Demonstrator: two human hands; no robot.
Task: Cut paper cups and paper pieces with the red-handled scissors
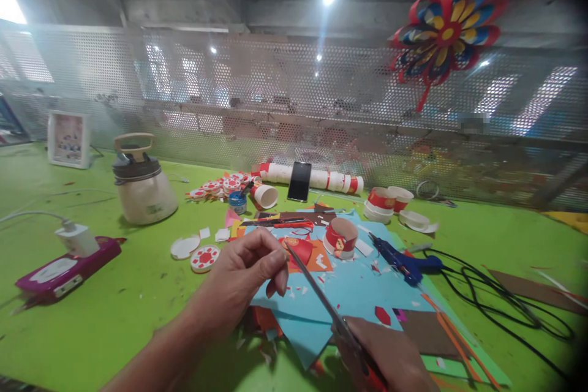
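My left hand [243, 269] is closed, with thumb and fingertips pressed together. What it pinches, if anything, I cannot make out. In my right hand [390, 343] is a pair of scissors [321, 295], its red handle partly hidden by the fingers. The narrow blades point up and left, their tip close to my left fingertips. Just behind the tip shows a curved red piece of paper cup [301, 250], over an orange sheet [324, 262]. A red and white paper ring [340, 239] stands behind, on the light blue sheet [303, 300] strewn with scraps.
A blue glue gun [399, 260] with a black cord lies at right. Paper cups [382, 202], a phone [299, 182] and a long white tube [337, 181] are farther back. At left are a kettle-shaped flask [144, 193], a purple power strip [68, 275] and a red-dotted disc [204, 258].
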